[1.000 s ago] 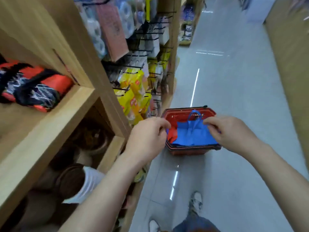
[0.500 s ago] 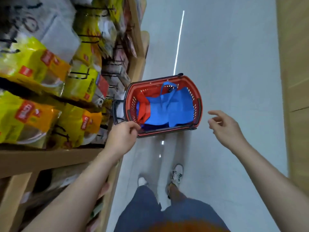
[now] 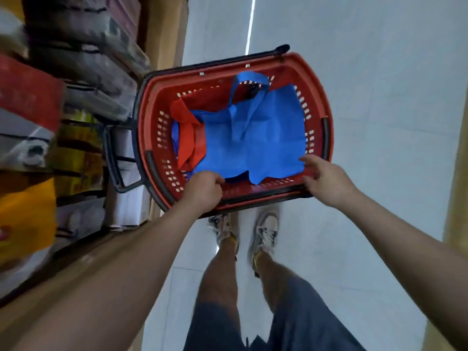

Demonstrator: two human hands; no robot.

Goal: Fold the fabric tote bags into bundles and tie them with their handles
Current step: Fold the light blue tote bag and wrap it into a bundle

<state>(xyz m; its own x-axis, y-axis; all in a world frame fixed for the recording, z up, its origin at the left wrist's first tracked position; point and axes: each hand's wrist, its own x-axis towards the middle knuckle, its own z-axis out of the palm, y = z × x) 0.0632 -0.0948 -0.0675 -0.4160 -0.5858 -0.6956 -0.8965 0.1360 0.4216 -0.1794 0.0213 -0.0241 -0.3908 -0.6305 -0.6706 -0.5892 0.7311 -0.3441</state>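
A blue fabric tote bag (image 3: 255,135) lies spread flat in a red shopping basket (image 3: 315,87) on the floor, its blue handle (image 3: 249,79) looped toward the far rim. A red tote bag (image 3: 188,133) lies bunched at the basket's left side, partly under the blue one. My left hand (image 3: 203,190) is curled over the blue bag's near left edge and grips it. My right hand (image 3: 323,177) pinches the bag's near right corner at the basket's rim.
Wooden shelves (image 3: 162,29) with packaged goods (image 3: 83,59) run along the left, close to the basket. A wooden unit (image 3: 455,198) borders the right edge. My legs and sneakers (image 3: 264,230) stand just behind the basket on the pale tiled floor (image 3: 379,97).
I have leaned down over the basket. Both hands moved forward to the blue bag's near edge; the right hand, open in the air before, now pinches its corner.
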